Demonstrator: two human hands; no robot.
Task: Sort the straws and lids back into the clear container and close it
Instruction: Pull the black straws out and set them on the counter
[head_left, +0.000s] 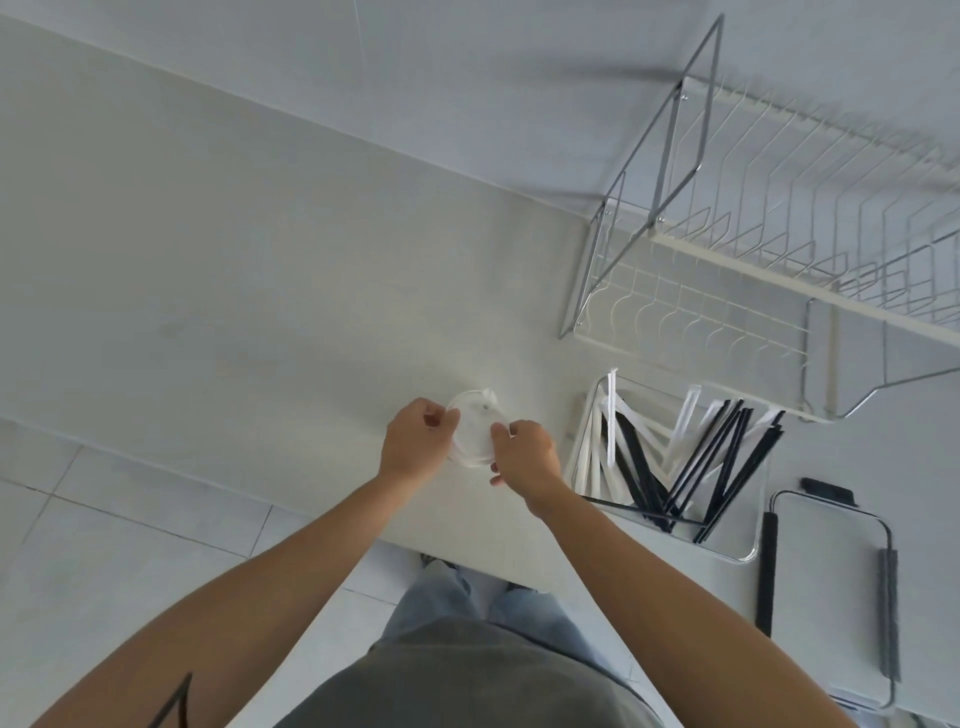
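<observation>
Both hands pinching a stack of clear lids above the table, beside the open container.

Fingers of the left hand (415, 441) and right hand (524, 453) are curled shut on opposite rims of the lids (474, 430), low over the white table (234, 270). Likely risk: the thin, slick stack could splay or slip if the pinch is uneven. The clear container (748, 552), just right of the hands, already holds black and white straws (691, 467) leaning crosswise; these may crowd the lids' space. Its cover (831, 587) lies beyond, near the dish rack (779, 249).
</observation>
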